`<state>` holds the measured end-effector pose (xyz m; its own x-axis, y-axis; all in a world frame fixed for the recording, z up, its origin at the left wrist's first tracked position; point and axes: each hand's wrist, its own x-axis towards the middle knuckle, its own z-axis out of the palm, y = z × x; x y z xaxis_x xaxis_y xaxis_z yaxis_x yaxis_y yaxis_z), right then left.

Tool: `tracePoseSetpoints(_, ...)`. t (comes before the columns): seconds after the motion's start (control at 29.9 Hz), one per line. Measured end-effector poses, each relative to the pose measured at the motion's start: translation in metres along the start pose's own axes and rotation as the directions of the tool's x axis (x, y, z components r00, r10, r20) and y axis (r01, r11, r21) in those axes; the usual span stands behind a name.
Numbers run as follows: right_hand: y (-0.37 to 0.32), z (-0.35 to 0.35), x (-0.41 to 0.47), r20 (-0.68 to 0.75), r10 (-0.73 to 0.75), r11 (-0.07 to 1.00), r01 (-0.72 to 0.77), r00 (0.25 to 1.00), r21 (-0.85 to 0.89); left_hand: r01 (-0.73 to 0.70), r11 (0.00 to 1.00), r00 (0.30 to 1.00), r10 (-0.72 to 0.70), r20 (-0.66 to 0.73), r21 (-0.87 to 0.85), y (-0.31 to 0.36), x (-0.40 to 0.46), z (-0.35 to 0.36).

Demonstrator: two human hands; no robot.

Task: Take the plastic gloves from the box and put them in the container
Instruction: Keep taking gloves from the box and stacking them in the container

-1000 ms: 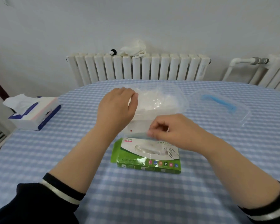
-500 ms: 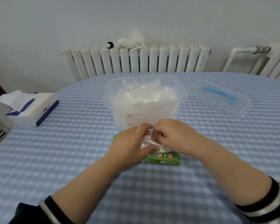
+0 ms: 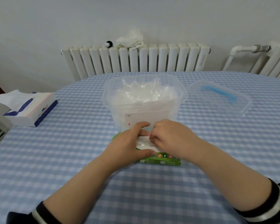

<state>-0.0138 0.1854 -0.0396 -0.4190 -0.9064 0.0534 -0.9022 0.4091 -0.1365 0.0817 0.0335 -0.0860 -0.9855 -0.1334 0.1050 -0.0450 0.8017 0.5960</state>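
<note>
Your left hand's fingers [image 3: 141, 126] lie spread over the flat green-and-white cardboard glove box [image 3: 158, 160], thumb along its near edge, pressing it to the blue-checked desk [image 3: 71, 159] rather than gripping. Just to their right, the fingers [image 3: 153, 137] of your right hand curl in at the box's top opening and seem to pinch the thin clear plastic gloves [image 3: 142, 143] showing white there; the pinch itself is partly hidden.

The risks, as I judge them: if the left hand [image 3: 128, 146] lifts early, the light box may rise with the pull. If the right hand [image 3: 171, 138] grabs too thick a wad, it could jam in the slot or tear.

Behind the box, touching or nearly so, the clear plastic tub-shaped container [image 3: 182, 94] already holds crumpled gloves piled near its rim, so a fresh handful could spill over. Its clear lid with a blue handle [image 3: 220, 96] lies apart, further right.
</note>
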Motion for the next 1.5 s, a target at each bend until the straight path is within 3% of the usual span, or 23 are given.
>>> tracePoseSetpoints(0.37,0.001,-0.010,-0.004,-0.010,0.106,0.953,-0.099,0.994,0.285,-0.001,0.999,1.000,0.000,0.021,0.049,-0.002,0.002,-0.001)
tracePoseSetpoints(0.6,0.004,-0.014,-0.006,-0.164,0.141,0.937,-0.078,0.976,0.342,0.033,0.998,0.999,-0.034,0.010,0.045,-0.002,0.003,-0.002)
tracePoseSetpoints(0.8,0.004,-0.015,-0.005,-0.112,0.130,0.892,-0.067,0.985,0.448,0.030,0.999,1.000,-0.030,-0.004,0.034,-0.001,0.002,-0.001)
tracePoseSetpoints(0.87,0.003,-0.015,-0.005,-0.048,0.087,0.918,-0.062,0.995,0.392,0.028,0.999,1.000,-0.028,-0.011,0.018,0.000,0.002,-0.002)
tracePoseSetpoints(0.97,0.000,-0.010,-0.003,-0.137,0.042,0.966,-0.005,0.990,0.259,0.024,1.000,1.000,-0.024,-0.002,-0.004,0.002,0.001,-0.003)
tracePoseSetpoints(1.17,0.007,-0.006,-0.006,-0.361,0.054,0.940,0.075,0.931,0.334,0.058,0.998,0.998,-0.058,-0.002,0.030,0.004,0.000,-0.004)
tracePoseSetpoints(1.3,0.010,-0.025,-0.009,-0.523,0.178,0.838,0.149,0.833,0.524,0.066,0.995,0.998,-0.067,0.005,0.069,0.005,0.001,-0.004)
tracePoseSetpoints(1.5,0.019,-0.046,-0.011,-0.532,0.421,0.660,0.155,0.734,0.735,0.087,0.996,0.996,-0.087,-0.003,0.027,0.004,0.000,-0.003)
